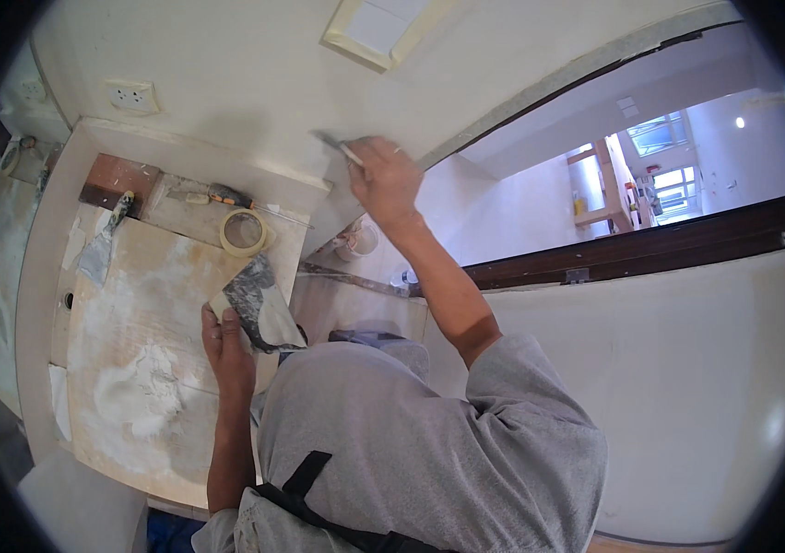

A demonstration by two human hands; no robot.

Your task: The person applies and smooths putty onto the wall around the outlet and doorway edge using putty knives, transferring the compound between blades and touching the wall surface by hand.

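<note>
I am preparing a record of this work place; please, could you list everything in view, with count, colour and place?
Board: one, tan, left
Powdery heap: one, white, on board
Scraper: one, grey-white, board's far left corner
Tape roll: one, pale yellow, board's far edge
Orange-handled tool: one, orange-black, behind tape roll
Block: one, reddish-brown, far left corner
Socket plate: one, white, far wall
Taped plate: one, white, top
Frame rail: one, dark brown, right
Spreader: one, dark, white-smeared, left hand
Thin tool: one, greyish, blurred, right hand
Smaller things: too unclear
Shirt: one, grey, lower middle
Hands: two, bare
</note>
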